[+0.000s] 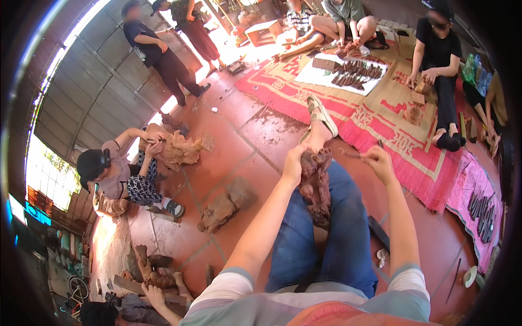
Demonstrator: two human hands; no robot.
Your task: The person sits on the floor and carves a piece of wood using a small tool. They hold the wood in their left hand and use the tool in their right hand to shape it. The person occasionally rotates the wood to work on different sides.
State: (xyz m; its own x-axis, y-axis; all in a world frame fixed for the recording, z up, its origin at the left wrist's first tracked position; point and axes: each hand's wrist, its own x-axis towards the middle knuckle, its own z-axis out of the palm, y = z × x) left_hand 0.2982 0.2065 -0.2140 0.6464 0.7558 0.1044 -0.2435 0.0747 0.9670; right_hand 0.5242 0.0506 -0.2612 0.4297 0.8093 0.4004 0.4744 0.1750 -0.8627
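A dark reddish-brown wood carving (316, 187) with deep, knobbly relief stands between my thighs. My left hand (294, 164) is closed round its upper left side and steadies it. To the right of the carving, in the air above my right knee, my right hand (379, 162) pinches a slim stick-like tool (352, 155). The tool's thin end points left toward the carving without touching it; its exact kind is too small to tell. My legs in blue jeans hide the carving's lower end from the sides.
A rough wooden block (220, 211) lies on the tiles at left. A red patterned mat (375, 149) spreads ahead, bearing a white sheet (311, 76) with rows of carving tools. More tools lie on a pink cloth (462, 187). Several people sit or stand around, some carving.
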